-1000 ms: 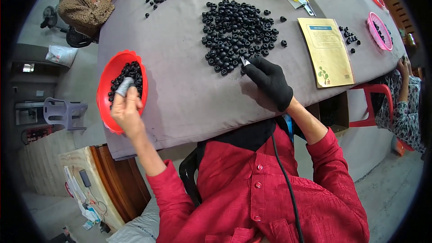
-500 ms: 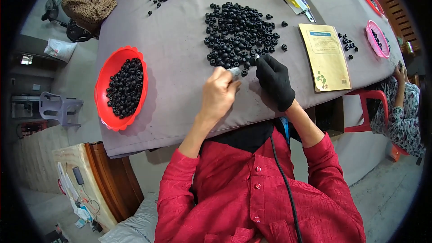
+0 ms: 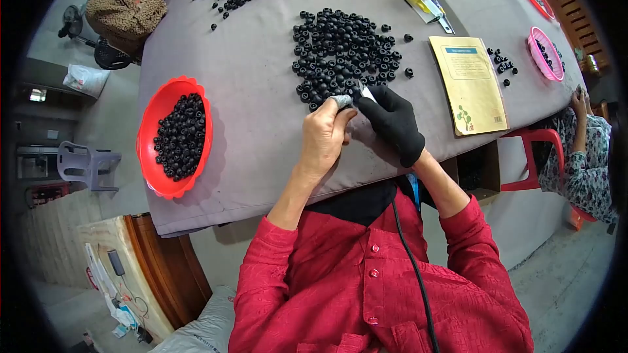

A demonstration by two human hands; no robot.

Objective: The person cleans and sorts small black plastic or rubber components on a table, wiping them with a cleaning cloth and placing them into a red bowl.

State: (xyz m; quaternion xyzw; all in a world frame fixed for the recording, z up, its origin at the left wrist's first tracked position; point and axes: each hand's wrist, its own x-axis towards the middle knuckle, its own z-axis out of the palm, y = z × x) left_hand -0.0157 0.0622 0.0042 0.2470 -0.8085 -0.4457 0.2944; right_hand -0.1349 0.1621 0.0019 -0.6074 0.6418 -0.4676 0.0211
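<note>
Since the earlier frame my left hand (image 3: 325, 138) has come across from the red bowl (image 3: 152, 132) to the near edge of the pile of black beads (image 3: 347, 52). At the far left, that bowl sits on the grey surface (image 3: 255, 98), well apart from both hands, with black beads inside. My left hand has its fingers (image 3: 340, 114) closed on a small grey piece (image 3: 341, 100), at the pile's near rim. Just beside it, my right hand (image 3: 392, 123), in a black glove, has its fingers together on a thin light tool (image 3: 366, 93) that points at the grey piece. Further right lie a yellow booklet (image 3: 470, 85) and a pink basket (image 3: 545, 53). Another person (image 3: 589, 157) sits at the right corner.
</note>
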